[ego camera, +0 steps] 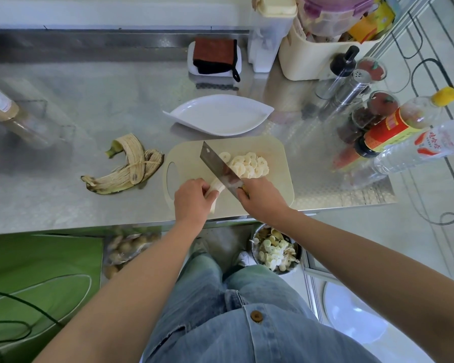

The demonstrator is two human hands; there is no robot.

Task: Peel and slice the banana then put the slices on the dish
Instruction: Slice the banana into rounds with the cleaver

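Slicing looks well along, judging by the pile: the slices [249, 165] are heaped on the cutting board [278, 153] at about 2 o'clock from the cleaver [218, 166], and only a short stub of banana [216, 188] is left uncut. That stub is gripped by the left hand [190, 203], fingers curled round it, and the cleaver handle is wrapped in the right hand [262, 200]. With so little to hold, fingertips should be tucked back and the blade kept upright so the rounds come out even. The dish [220, 116] is parked at 12 o'clock from the board, no slices on it yet. The peel [126, 166] is at 9 o'clock on the counter [89, 100].
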